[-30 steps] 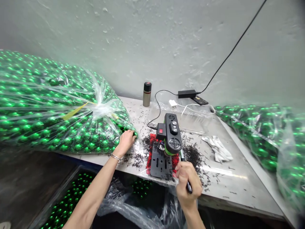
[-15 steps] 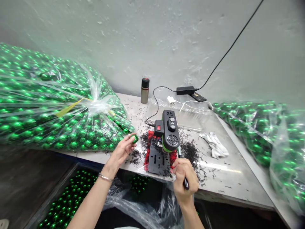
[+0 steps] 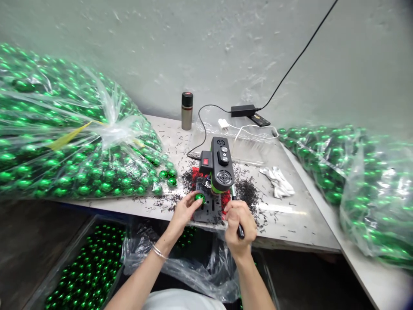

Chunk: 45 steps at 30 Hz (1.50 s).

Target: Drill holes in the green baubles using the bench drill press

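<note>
Between its fingertips my left hand (image 3: 185,209) pinches a shiny green ball (image 3: 200,198), held over the black slotted base plate (image 3: 209,211) of a small press. The black press head (image 3: 222,165), with a red switch at its left side, stands above the plate. My right hand (image 3: 240,224) is wrapped round the press's black-handled lever (image 3: 240,231), right of the plate. Loose green balls (image 3: 168,176) lie left of the press. Small black pieces (image 3: 247,192) are heaped around it, over a red mat (image 3: 226,198).
A large bag of green balls (image 3: 74,137) fills the left; more bags (image 3: 364,189) are on the right. Behind stand a bottle (image 3: 187,111) and a power adapter (image 3: 243,110). White gloves (image 3: 277,181) lie right. Below is a bin of balls (image 3: 87,267).
My left hand has moved right with the green ball, from beside the bag to over the base plate. The right hand keeps its hold on the lever. The whole view has shifted slightly.
</note>
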Available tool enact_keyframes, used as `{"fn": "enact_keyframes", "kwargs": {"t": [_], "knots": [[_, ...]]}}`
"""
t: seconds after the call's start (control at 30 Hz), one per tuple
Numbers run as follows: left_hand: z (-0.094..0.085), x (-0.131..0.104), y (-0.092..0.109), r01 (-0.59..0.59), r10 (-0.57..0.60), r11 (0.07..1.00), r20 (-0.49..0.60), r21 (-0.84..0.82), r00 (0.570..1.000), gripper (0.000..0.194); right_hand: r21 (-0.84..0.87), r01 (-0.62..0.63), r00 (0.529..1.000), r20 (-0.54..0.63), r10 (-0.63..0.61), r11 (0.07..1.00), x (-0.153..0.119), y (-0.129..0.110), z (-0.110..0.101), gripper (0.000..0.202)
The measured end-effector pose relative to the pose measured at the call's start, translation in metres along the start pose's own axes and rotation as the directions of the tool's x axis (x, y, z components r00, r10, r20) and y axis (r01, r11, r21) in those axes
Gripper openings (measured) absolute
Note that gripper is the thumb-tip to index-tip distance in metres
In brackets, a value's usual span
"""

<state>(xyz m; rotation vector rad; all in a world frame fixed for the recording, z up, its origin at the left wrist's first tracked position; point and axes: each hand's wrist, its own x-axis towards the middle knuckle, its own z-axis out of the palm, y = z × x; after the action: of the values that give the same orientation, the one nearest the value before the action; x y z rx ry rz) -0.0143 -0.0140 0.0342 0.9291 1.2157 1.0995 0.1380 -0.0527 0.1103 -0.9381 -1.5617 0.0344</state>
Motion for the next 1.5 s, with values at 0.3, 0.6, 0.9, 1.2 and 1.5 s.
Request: {"fn": "enact_keyframes", "kwargs": {"t": [0.3, 0.6, 0.9, 1.2, 1.5], "knots": [[0.014, 0.006, -0.02, -0.433, 0.494, 0.638, 0.093, 0.636, 0.864, 0.032, -0.024, 0.018, 1.0, 0.015, -0.018, 1.0, -0.001, -0.001, -0.001, 0.023], [0.014, 0.011, -0.024, -0.541, 0.55, 0.558, 0.207, 0.629, 0.809, 0.03, -0.021, 0.042, 0.999, 0.033, -0.042, 0.999, -0.015, 0.01, -0.001, 0.022], [0.014, 0.01, -0.023, -0.539, 0.539, 0.55, 0.222, 0.638, 0.813, 0.032, -0.099, 0.099, 0.994, -0.036, -0.103, 0.99, -0.044, 0.032, 0.011, 0.026], [0.014, 0.009, -0.021, -0.549, 0.542, 0.532, 0.238, 0.645, 0.806, 0.032, -0.079, 0.108, 0.991, -0.076, -0.114, 0.991, -0.054, 0.04, 0.014, 0.027], [0.015, 0.009, -0.022, -0.55, 0.547, 0.556, 0.225, 0.623, 0.807, 0.03, -0.104, 0.176, 0.984, -0.01, -0.178, 0.979, -0.059, 0.05, 0.018, 0.025]]}}
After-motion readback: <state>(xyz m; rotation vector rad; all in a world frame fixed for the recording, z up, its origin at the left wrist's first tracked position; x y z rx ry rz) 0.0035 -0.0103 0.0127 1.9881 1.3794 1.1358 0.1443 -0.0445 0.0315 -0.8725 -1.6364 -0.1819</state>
